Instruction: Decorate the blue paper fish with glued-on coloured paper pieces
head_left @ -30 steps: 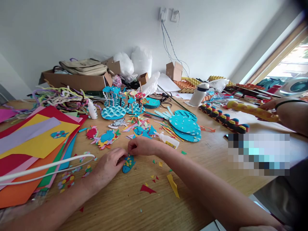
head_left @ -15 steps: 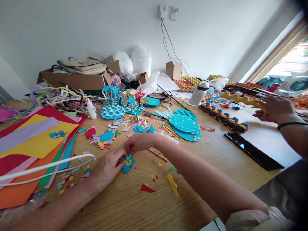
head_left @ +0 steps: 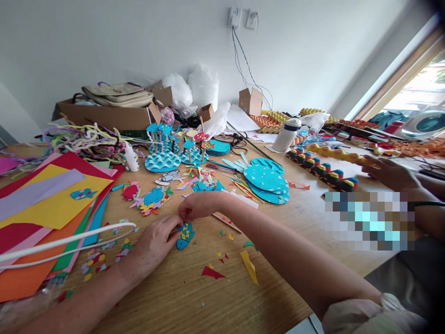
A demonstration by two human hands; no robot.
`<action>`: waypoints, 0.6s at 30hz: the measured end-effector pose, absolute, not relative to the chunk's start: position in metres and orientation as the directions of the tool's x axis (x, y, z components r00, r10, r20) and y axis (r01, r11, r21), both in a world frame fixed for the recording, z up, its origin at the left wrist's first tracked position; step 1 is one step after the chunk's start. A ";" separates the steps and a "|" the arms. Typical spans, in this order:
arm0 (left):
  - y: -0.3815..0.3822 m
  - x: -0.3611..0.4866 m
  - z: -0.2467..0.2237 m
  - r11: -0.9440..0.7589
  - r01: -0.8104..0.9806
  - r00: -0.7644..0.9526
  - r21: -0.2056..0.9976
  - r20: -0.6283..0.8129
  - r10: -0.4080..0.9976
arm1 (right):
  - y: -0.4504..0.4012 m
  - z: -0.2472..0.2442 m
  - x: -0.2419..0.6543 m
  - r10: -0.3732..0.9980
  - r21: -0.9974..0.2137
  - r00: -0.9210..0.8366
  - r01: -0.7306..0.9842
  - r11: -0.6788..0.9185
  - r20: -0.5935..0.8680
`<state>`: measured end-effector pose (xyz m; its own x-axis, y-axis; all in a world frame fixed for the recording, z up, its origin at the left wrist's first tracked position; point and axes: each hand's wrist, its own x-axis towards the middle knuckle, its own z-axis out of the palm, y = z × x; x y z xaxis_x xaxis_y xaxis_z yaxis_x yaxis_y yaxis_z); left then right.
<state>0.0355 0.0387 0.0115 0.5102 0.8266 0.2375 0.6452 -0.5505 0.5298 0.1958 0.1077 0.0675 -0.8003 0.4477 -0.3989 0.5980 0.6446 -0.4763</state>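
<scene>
A blue paper fish (head_left: 185, 235) with small yellow, green and red triangles on its body lies flat on the wooden table. My left hand (head_left: 162, 232) is closed at its upper left edge, thumb and fingers gripping it. My right hand (head_left: 196, 206) is bent over the fish's upper end with its fingertips pinched together; whatever they hold is hidden. Cut paper fish and scraps (head_left: 155, 199) lie behind my hands. To the right are a thin wooden stick (head_left: 227, 223), a red paper scrap (head_left: 212, 272) and a yellow paper scrap (head_left: 249, 267).
Coloured paper sheets (head_left: 69, 195) and a white cable (head_left: 104, 229) lie at left. A glue bottle (head_left: 131, 157) stands behind. Blue paper discs (head_left: 266, 178) are at centre right. Another person's hand (head_left: 389, 174) touches a yellow egg-carton strip (head_left: 340, 154), beside a pixelated patch.
My hands and the fish hold nearly the same place. At right, the other person's hand and the yellow strip have moved down and left, nearer the painted strip.
</scene>
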 end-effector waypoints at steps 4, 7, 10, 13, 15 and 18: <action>0.038 0.035 0.011 -0.558 0.649 0.520 0.517 0.234 0.822 | 0.108 0.067 0.195 0.449 -0.448 -0.805 0.590 0.671 -0.387; 0.037 0.035 0.012 -0.567 0.653 0.529 0.501 0.233 0.816 | 0.107 0.066 0.195 0.456 -0.427 -0.810 0.584 0.690 -0.370; 0.038 0.036 0.013 -0.585 0.649 0.545 0.487 0.239 0.804 | 0.106 0.065 0.193 0.467 -0.390 -0.805 0.588 0.709 -0.365; 0.038 0.036 0.012 -0.603 0.639 0.559 0.478 0.251 0.790 | 0.105 0.066 0.191 0.475 -0.341 -0.795 0.596 0.727 -0.377; 0.039 0.036 0.011 -0.612 0.630 0.565 0.477 0.259 0.783 | 0.105 0.067 0.190 0.484 -0.310 -0.786 0.604 0.734 -0.384; 0.039 0.036 0.011 -0.621 0.623 0.572 0.476 0.265 0.777 | 0.103 0.069 0.189 0.501 -0.279 -0.771 0.619 0.734 -0.393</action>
<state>0.0357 0.0390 0.0112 0.5716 0.7767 0.2645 0.6231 -0.6206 0.4760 0.1887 0.1030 0.0693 -0.7714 0.5005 -0.3930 0.6187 0.7343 -0.2793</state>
